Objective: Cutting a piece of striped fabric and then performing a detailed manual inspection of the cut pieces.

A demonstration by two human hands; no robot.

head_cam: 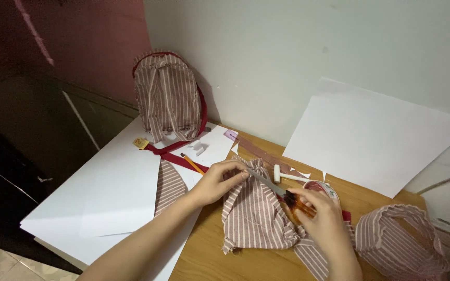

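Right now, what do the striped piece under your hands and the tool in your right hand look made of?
The striped piece looks like thin woven cloth, matte and creased with a frayed lower edge. The tool has a grey shaft, probably metal, and a translucent amber handle that looks like glossy plastic, held in the right hand.

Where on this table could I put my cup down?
The white sheet left of the left hand is bare. So is the wood under the striped cloth. Around the right hand, screwdriver and tape roll, it's crowded.

Left hand (220,179) pinching striped fabric (256,213), right hand (321,216) gripping an orange-handled screwdriver (282,192) against it.
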